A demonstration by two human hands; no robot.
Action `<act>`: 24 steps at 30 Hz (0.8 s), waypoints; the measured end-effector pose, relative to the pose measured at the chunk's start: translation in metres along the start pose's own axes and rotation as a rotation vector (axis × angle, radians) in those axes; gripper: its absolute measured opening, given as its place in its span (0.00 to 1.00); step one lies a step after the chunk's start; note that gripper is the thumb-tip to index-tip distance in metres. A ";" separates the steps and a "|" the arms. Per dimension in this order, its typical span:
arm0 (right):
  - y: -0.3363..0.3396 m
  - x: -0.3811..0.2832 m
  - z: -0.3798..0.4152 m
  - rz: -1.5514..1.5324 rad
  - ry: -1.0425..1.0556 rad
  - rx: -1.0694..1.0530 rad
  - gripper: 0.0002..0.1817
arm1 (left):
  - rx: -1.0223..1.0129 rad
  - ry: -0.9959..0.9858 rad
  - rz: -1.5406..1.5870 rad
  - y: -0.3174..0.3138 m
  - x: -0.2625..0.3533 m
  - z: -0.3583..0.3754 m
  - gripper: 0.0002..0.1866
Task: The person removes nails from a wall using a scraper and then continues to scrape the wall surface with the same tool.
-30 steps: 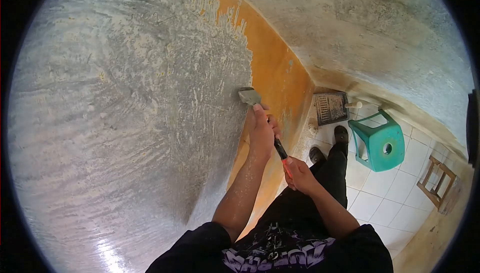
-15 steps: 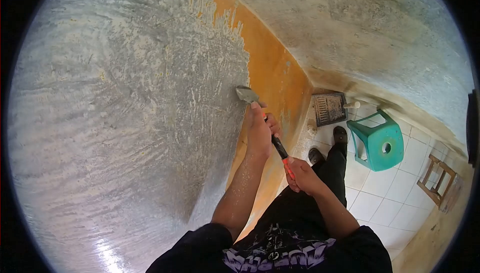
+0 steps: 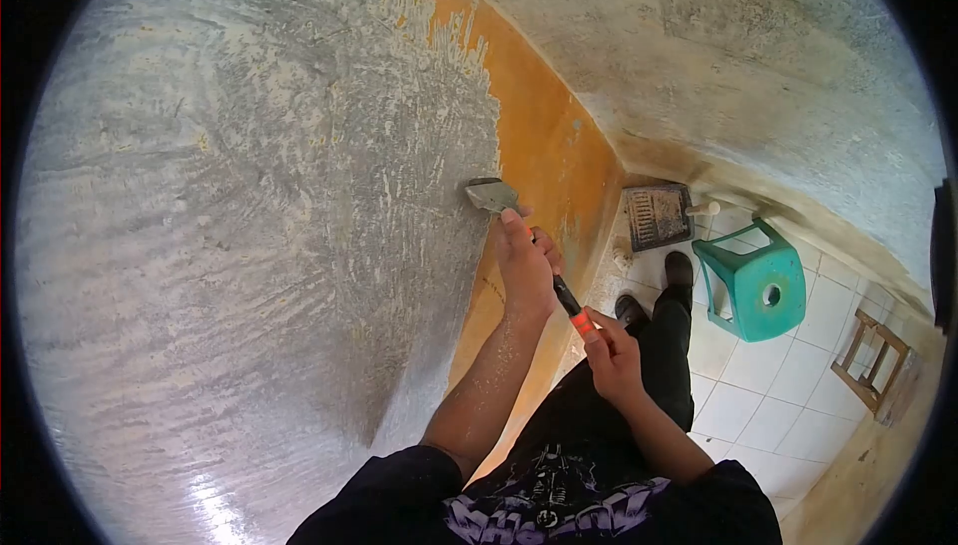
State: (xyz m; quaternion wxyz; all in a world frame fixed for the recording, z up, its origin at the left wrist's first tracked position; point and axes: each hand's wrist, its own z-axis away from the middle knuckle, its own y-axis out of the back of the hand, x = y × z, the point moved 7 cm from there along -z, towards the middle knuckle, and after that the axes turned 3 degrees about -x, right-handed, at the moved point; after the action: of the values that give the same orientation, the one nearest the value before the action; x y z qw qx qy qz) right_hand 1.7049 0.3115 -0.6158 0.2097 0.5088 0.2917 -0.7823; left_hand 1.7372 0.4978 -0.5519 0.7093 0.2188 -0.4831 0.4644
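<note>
Flat metal-bladed scraper with black-and-orange handle (image 3: 519, 236) is pressing against the wall right at the jagged edge where the scraped grey plaster patch (image 3: 259, 226) is meeting the remaining orange paint strip (image 3: 544, 146). The orange strip is running from the scraper down to the wall corner; the grey side is wide open. Blade face is hard to make out and the mid-handle is hidden under the palm.

Left hand (image 3: 527, 268) is stretching up with the arm extended, fingers wrapping the handle just behind the blade, index laid along it. Right hand (image 3: 611, 353), below the left, is closing its fingers around the orange handle end, elbow bent.

Green plastic stool (image 3: 755, 280) and dark paint tray (image 3: 659, 216) are sitting on the white tiled floor (image 3: 778, 395), well clear of the scraper.
</note>
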 end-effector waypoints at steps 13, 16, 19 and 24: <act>0.011 -0.009 -0.004 -0.027 -0.012 0.005 0.17 | -0.040 -0.006 0.041 -0.004 0.001 0.001 0.23; 0.020 -0.016 -0.017 0.016 0.002 0.009 0.16 | -0.075 0.031 0.099 -0.012 0.003 -0.010 0.23; 0.025 -0.021 -0.024 -0.023 -0.031 -0.001 0.16 | -0.079 -0.003 0.087 -0.024 0.007 -0.015 0.23; 0.013 -0.018 -0.006 -0.045 -0.053 0.003 0.16 | -0.071 0.058 0.095 -0.007 0.001 -0.004 0.23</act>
State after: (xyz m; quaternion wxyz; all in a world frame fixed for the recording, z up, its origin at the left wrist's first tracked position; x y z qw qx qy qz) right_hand 1.7241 0.3063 -0.6040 0.1989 0.4815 0.2964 -0.8005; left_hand 1.7457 0.4982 -0.5520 0.7074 0.1565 -0.4885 0.4862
